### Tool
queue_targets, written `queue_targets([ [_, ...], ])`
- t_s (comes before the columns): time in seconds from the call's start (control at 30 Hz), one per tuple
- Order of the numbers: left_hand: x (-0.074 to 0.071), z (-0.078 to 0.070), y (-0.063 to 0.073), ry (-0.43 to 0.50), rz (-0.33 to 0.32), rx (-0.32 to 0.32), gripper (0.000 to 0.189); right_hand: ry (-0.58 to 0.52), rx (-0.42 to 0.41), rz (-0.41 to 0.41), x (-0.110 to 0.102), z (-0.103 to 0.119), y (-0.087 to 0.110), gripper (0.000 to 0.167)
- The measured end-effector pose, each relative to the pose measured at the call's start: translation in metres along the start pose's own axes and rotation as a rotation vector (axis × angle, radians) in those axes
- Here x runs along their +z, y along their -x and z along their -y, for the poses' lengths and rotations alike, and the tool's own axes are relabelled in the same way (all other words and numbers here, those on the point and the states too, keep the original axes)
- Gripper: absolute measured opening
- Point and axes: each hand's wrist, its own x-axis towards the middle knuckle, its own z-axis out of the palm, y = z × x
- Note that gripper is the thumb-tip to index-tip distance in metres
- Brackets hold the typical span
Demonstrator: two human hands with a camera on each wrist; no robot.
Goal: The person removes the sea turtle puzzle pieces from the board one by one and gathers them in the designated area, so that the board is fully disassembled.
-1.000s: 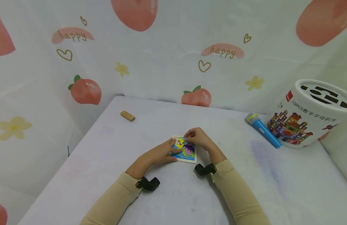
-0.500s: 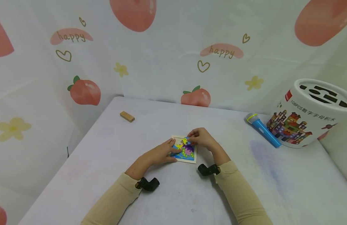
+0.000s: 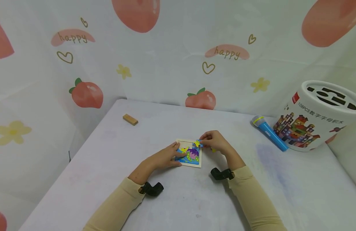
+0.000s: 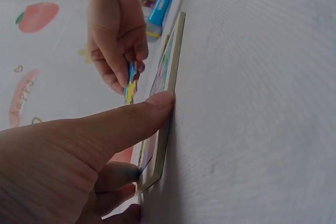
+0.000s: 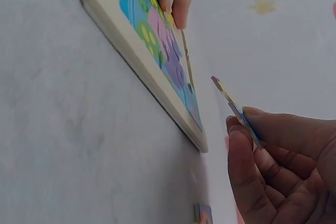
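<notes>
White cloth [image 3: 166, 64] with printed peaches, flowers and the word "happy" hangs behind a white tabletop [image 3: 178, 205], which fills the lower part of the head view. Near the centre of this view lies a small puzzle board [image 5: 121, 30], flat on the tabletop, with pale rim and a picture in blue, purple, pink and yellow. Left hand [image 3: 164, 156] rests at the left side of the board, its fingers spread apart and touching it, the thumb at the lower left edge. Right hand [image 3: 215, 141] pinches a blue and yellow puzzle piece [image 3: 197, 143] between thumb and fingers, at the upper right corner of the board; the right wrist view shows this piece raised and apart from the board. Another loose piece [image 5: 203, 213] appears at the bottom of the right wrist view, only partly visible. Wooden block [image 3: 130, 119] lies at the upper left of the tabletop. At the right of the head view, a blue toy microphone [image 3: 270, 133] lies just beside a white printed bucket [image 3: 310, 118]. Both arms wear beige sleeves [image 3: 255, 199].
</notes>
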Motion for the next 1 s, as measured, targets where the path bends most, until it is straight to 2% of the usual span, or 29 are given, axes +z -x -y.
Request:
queue_targets([
  [0.27, -0.001, -0.003, 0.002, 0.007, -0.003, -0.014, 0.047, 0.002, 0.01, -0.034, -0.013, -0.007, 0.012, 0.021],
  [0.63, 0.0, -0.004, 0.003, 0.016, -0.002, -0.03, 0.047, 0.014, 0.005, -0.04, -0.028, -0.019, 0.018, 0.023],
  [1.0, 0.0, -0.002, 0.004, 0.019, -0.001, -0.025, 0.047, -0.03, 0.022, -0.072, -0.041, -0.037, 0.027, 0.026],
])
